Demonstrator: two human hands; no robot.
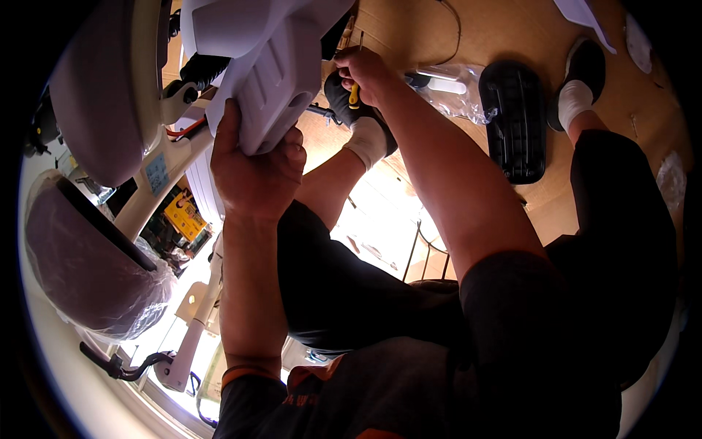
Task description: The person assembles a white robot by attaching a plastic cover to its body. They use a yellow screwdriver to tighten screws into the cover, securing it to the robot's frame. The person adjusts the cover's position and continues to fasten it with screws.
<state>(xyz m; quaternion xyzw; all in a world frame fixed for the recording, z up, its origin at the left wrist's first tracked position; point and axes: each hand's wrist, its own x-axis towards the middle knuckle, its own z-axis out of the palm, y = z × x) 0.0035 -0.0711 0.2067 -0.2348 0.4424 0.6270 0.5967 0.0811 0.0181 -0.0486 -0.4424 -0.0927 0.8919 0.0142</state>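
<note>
My left hand [256, 172] is closed around the lower end of a pale grey moulded plastic cover [267, 91], thumb on one side and fingers curled on the other. To the right of that cover, my right hand [365, 73] grips a screwdriver [355, 96]. Its yellow handle shows below the fingers, and a thin metal shaft sticks out above them. The cover sits against a pale frame tube [164, 172] of what looks like a scooter. Where the cover's upper part fastens is out of sight.
A ribbed black plastic panel [514, 121] lies on the brown floor beside a clear plastic bag [457, 88]. My shoes [585, 69] rest on that floor. At left hang a pale rounded body part [106, 80] and a plastic-wrapped seat [91, 256]. A yellow package [185, 216] lies behind the frame.
</note>
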